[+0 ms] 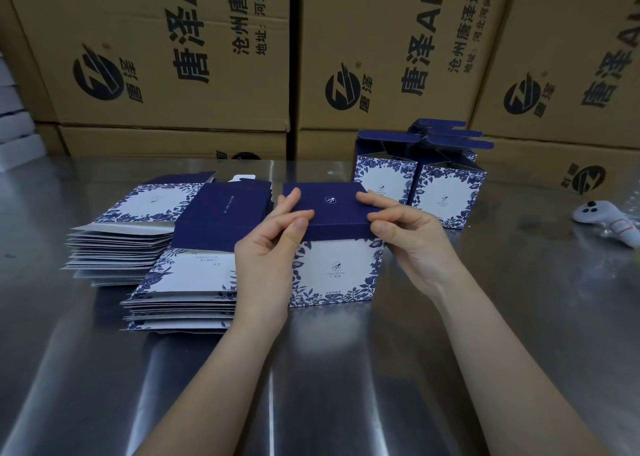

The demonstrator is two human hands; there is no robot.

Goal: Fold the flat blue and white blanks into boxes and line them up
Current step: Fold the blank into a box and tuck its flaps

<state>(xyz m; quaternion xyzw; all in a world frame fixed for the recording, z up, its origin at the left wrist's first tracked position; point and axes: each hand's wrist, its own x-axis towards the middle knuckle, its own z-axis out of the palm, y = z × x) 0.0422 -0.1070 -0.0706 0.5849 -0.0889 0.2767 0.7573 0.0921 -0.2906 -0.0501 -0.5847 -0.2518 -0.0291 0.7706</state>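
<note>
Navy and white, the half-made cardboard box (pixel 332 275) stands upright on the shiny steel desk (pixel 346 379), just right of two stacks of flat floral card blanks (pixel 162 247). Both hands are on its dark top flap. The left hand (pixel 273 247) pinches the flap's left edge between thumb and fingers, and the right hand (pixel 405 234) pinches the right edge the same way. I'd say the flap is being pressed home, though from here I can't tell whether its tuck tab is inside. Uneven pressure could crease the flap or buckle the tab against the wall. A hard push might also skid the box on the slick metal into the nearer stack. Two folded floral boxes (pixel 384 182) with raised flaps stand behind, side by side.
</note>
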